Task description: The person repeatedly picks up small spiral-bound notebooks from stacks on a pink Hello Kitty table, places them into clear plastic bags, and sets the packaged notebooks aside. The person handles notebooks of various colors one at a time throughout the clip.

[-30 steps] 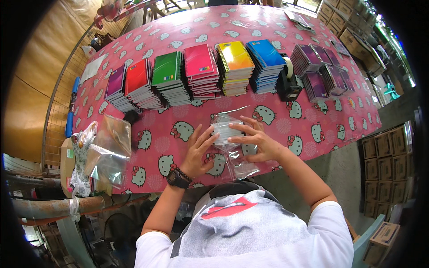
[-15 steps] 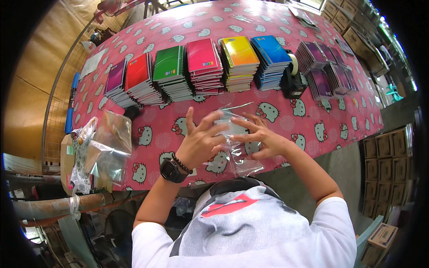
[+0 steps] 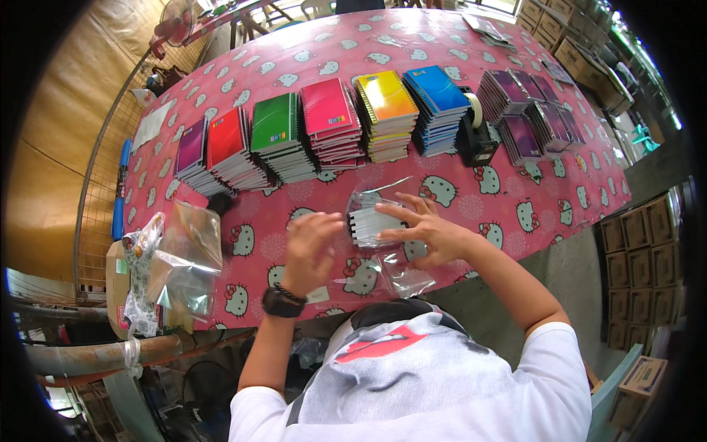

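Observation:
A small stack of spiral notebooks (image 3: 366,227), seen edge-on with white pages and black binding, lies inside a clear plastic bag (image 3: 403,278) near the table's front edge. My right hand (image 3: 434,234) rests over the stack's right side, fingers spread on the plastic. Just left of the stack, apart from it, my left hand (image 3: 309,247) hovers, somewhat blurred, its thumb away from the fingers and nothing visible in it. A black watch (image 3: 283,300) is on my left wrist. Part of the stack is hidden beneath my right fingers.
Behind, piles of spiral notebooks stand in a row: purple (image 3: 191,147), red (image 3: 225,138), green (image 3: 275,127), pink (image 3: 325,107), yellow (image 3: 387,96) and blue (image 3: 436,88). A tape dispenser (image 3: 477,140) and wrapped purple packs (image 3: 521,140) stand right; loose clear bags (image 3: 188,258) hang left.
My left hand has drawn back leftward off the bagged stack, uncovering its black-bound edge. My right hand stays on the stack. The view has shifted slightly.

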### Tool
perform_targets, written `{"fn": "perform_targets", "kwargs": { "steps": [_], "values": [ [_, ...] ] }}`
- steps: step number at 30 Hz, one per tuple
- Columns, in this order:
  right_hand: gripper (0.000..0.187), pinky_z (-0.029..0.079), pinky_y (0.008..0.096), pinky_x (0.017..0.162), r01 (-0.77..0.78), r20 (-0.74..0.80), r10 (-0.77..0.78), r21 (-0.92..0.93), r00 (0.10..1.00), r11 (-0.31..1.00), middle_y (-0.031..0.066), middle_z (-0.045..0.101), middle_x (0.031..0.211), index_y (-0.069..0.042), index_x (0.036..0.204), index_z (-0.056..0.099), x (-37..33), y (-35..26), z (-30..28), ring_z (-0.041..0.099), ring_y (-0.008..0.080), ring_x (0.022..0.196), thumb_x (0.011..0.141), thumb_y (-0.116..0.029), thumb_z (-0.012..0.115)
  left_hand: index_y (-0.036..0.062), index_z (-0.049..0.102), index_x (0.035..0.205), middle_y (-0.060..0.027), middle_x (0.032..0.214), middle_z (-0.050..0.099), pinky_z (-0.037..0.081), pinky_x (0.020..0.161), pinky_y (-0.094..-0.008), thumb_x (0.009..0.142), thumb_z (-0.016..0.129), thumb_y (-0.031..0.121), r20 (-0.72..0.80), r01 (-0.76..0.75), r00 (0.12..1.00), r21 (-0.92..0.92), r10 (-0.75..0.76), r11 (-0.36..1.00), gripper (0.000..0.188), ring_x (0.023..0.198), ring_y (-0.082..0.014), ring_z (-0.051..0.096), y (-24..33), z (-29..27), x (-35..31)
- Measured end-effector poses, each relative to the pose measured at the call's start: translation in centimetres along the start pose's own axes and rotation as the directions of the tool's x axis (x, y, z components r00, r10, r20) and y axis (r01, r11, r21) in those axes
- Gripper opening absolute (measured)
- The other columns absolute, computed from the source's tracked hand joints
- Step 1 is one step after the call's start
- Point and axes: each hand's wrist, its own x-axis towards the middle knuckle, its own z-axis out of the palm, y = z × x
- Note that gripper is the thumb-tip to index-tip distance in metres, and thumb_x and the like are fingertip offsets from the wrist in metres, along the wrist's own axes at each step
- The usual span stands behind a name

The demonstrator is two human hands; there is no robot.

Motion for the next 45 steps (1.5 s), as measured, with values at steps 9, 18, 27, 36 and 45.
{"fn": "perform_targets", "kwargs": {
  "steps": [9,18,27,36,45],
  "values": [
    [0.075,0.020,0.0614,0.104,-0.028,0.112,0.037,-0.077,0.993,0.997,0.0064,0.023,0.152,-0.033,0.126,0.056,0.2,-0.4,-0.8,0.016,0.0446,0.136,0.055,-0.026,0.080,0.0268,0.048,0.133,0.0005,0.147,0.034,0.015,0.110,-0.0548,0.060,0.062,0.002,0.341,-0.055,0.940,0.055,0.032,0.997,0.079,0.140,-0.0336,0.015,-0.7,3.1,-0.3],
    [0.061,0.034,0.0390,0.101,-0.175,0.086,0.286,0.937,0.954,0.302,0.0120,0.046,0.135,-0.008,0.122,0.057,2.0,6.5,1.1,0.045,0.0297,0.121,0.074,-0.042,0.072,0.0224,0.049,0.130,-0.0041,0.145,0.034,0.022,0.108,-0.0543,0.059,0.068,0.003,0.371,-0.070,0.929,0.151,0.009,0.986,0.075,0.136,-0.0378,0.021,0.6,3.9,1.0],
    [0.024,0.048,0.0281,0.066,-0.364,-0.763,0.589,0.486,0.268,0.795,0.0072,0.066,0.082,0.000,0.097,0.067,-5.1,15.4,-5.1,0.060,0.0123,0.072,0.086,-0.021,0.064,0.0247,0.046,0.133,-0.0041,0.146,0.031,0.028,0.108,-0.0522,0.061,0.060,-0.002,0.316,0.010,0.949,0.013,-0.014,1.000,0.078,0.132,-0.0401,0.028,-0.1,4.6,-0.3],
    [0.037,0.048,0.0344,0.076,-0.574,-0.670,0.717,0.516,0.193,0.636,0.0144,0.069,0.088,-0.003,0.097,0.070,-7.7,22.8,-7.5,0.064,0.0250,0.084,0.080,-0.035,0.069,0.0232,0.046,0.132,-0.0050,0.145,0.032,0.029,0.109,-0.0489,0.061,0.058,-0.004,0.331,0.005,0.944,-0.026,0.004,1.000,0.077,0.131,-0.0385,0.030,0.1,4.6,0.4],
    [0.017,0.041,0.0247,0.049,-0.157,-0.186,0.964,0.964,0.189,0.216,0.0031,0.062,0.067,-0.002,0.080,0.066,-10.8,21.5,-2.1,0.054,0.0101,0.057,0.084,-0.018,0.066,0.0239,0.046,0.132,-0.0049,0.145,0.032,0.029,0.108,-0.0487,0.061,0.058,-0.004,0.319,-0.001,0.948,-0.006,0.003,1.000,0.078,0.131,-0.0375,0.031,-0.1,4.9,0.1]
  ]
}}
